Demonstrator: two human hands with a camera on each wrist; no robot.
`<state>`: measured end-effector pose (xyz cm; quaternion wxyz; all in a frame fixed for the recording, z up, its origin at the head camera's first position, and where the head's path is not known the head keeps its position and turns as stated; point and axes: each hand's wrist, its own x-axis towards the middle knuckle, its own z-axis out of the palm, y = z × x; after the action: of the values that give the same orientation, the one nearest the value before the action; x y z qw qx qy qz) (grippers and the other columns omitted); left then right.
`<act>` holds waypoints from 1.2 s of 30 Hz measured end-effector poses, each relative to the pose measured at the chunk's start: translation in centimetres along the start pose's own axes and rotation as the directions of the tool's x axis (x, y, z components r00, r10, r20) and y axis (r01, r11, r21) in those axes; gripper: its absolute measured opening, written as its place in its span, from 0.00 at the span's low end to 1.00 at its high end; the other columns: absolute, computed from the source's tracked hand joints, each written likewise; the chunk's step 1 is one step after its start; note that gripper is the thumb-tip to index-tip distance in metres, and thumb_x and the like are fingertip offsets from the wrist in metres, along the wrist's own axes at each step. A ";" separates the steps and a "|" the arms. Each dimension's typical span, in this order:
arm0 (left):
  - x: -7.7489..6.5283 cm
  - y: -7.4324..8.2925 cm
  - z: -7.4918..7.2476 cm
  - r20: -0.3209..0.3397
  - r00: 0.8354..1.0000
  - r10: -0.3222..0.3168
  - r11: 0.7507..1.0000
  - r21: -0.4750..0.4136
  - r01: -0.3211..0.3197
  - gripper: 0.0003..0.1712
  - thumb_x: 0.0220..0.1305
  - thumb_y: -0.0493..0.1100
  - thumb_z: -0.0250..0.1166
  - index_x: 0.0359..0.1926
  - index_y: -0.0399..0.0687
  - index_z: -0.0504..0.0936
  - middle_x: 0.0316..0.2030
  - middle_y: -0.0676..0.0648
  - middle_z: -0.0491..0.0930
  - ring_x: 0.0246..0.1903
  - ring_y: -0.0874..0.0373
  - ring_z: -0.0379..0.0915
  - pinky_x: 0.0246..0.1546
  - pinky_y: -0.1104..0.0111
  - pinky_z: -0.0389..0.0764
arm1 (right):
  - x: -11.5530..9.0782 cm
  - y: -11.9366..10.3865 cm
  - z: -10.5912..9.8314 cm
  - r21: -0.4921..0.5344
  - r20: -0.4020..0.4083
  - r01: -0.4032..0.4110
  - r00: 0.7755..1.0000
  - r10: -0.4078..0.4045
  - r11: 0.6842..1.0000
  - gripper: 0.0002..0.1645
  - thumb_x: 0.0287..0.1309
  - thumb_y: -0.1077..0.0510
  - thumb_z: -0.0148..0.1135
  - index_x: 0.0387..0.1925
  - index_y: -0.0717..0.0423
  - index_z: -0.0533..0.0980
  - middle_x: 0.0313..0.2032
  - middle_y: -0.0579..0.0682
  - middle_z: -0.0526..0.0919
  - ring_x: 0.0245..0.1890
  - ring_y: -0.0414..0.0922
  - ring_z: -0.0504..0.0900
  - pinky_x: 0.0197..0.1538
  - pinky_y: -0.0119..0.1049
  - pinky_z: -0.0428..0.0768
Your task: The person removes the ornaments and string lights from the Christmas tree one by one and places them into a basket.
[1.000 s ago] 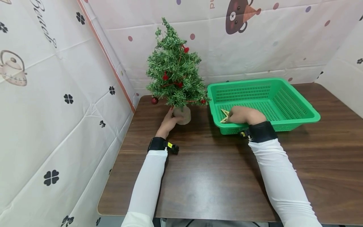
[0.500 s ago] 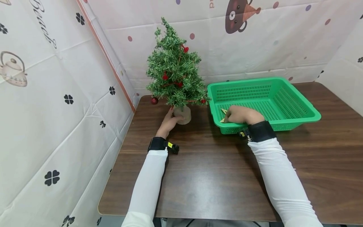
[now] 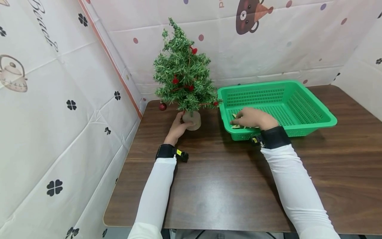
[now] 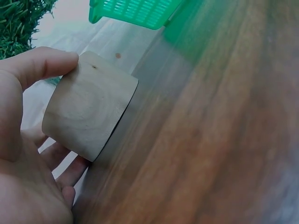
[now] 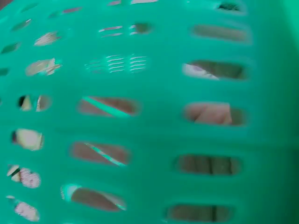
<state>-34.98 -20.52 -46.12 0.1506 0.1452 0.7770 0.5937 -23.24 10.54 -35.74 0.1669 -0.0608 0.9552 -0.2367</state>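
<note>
In the head view, a small Christmas tree (image 3: 183,71) with red ornaments stands upright on a round wooden base (image 3: 194,120). My left hand (image 3: 176,129) grips the left side of that base. The left wrist view shows the thumb on top of the base (image 4: 93,105) and fingers curled below, behind it. My right hand (image 3: 252,118) is inside the green basket (image 3: 313,125), near its front left corner, fingers loosely spread. Beneath it pale pieces (image 3: 236,126) partly show, and a gold tip (image 3: 234,115) sticks out beyond it. The right wrist view is filled by the blurred basket wall (image 5: 154,135).
The brown wooden table (image 3: 221,179) spreads in front of the tree and basket. A printed white cloth (image 3: 268,56) hangs close behind both. Low at the tree's left, a dark red ball (image 3: 162,106) hangs. Lower branches reach the basket's left rim.
My right hand has loosened from a closed shape, its fingers now reaching further left over the pieces. Less of the gold star shows. The left hand stays at the base; the tree shifts slightly.
</note>
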 end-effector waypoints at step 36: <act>0.0 0.0 0.4 -0.070 0.998 0.005 0.999 -0.041 -0.008 0.43 0.65 0.48 0.72 0.75 0.58 0.61 0.74 0.46 0.61 0.71 0.46 0.63 0.70 0.51 0.70 | -1.1 -8.4 1.7 0.264 -0.160 0.451 0.892 -0.422 0.853 0.09 0.71 0.48 0.63 0.43 0.46 0.84 0.27 0.46 0.84 0.25 0.47 0.80 0.30 0.38 0.78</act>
<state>-34.82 -20.14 -46.28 0.1244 0.1236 0.7690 0.6147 -21.31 2.58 -32.90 0.0698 -0.2391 0.8773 -0.4101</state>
